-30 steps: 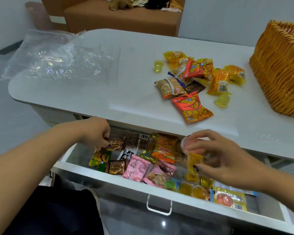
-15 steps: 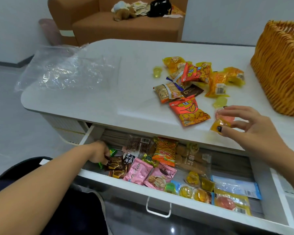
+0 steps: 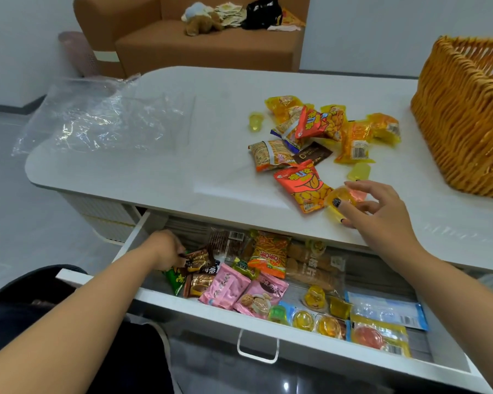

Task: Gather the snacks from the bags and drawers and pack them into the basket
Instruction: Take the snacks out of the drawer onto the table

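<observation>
The open drawer [image 3: 239, 314] is nearest, packed with snacks: 2 pink packets [image 3: 225, 285], jelly cups [image 3: 303, 319] and an orange stick-snack bag [image 3: 269, 255]. At its left end the left hand [image 3: 165, 251] curls its fingers onto a brown chocolate packet [image 3: 198, 258], apparently pinching it. On the table [image 3: 160, 172] above, the right hand [image 3: 379, 214] pinches an orange jelly cup [image 3: 345, 197] beside the snack pile [image 3: 310, 135]. The wicker basket [image 3: 464, 120] stands far right, and a clear plastic bag [image 3: 97, 118] lies far left.
</observation>
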Motion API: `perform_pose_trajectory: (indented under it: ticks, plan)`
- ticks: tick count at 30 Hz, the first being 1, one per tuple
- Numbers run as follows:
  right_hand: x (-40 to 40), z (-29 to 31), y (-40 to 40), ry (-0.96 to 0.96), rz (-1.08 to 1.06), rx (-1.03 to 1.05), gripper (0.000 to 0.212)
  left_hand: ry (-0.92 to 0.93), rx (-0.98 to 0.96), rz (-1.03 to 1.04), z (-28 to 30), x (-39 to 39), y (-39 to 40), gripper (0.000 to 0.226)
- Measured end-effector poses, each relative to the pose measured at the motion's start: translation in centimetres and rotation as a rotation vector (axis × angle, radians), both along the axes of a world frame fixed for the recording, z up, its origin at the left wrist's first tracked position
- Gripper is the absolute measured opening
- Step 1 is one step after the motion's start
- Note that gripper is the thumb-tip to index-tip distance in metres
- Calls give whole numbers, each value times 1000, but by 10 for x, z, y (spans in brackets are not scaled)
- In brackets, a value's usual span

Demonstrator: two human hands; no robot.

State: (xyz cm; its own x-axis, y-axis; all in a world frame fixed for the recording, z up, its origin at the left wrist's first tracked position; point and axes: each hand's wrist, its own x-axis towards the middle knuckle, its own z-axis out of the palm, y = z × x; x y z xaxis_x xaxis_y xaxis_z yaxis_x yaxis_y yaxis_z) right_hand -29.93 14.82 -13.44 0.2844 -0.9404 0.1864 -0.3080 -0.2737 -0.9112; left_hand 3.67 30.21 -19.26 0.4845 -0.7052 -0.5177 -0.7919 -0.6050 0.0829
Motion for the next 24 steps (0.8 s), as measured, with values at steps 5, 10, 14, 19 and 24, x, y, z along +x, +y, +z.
perform_pose_trajectory:
  ticks: [5,10,14,19,24]
  plan:
    - [1,0,-1,24,7,6,33,41,-142,86,9,4,10,13]
    - [-1,-5,-4,59,-14,15,51,32,-313,115,40,-14,15,14]
    - [-1,-5,-5,-6,-18,65,71,-20,-344,-2,68,-40,29,14]
    - [5,-1,-5,103,-83,-63,70,-173,-358,-336,74,-73,51,7]
    - [8,-5,-3,204,-131,-196,54,336,-696,-287,99,-93,27,10]
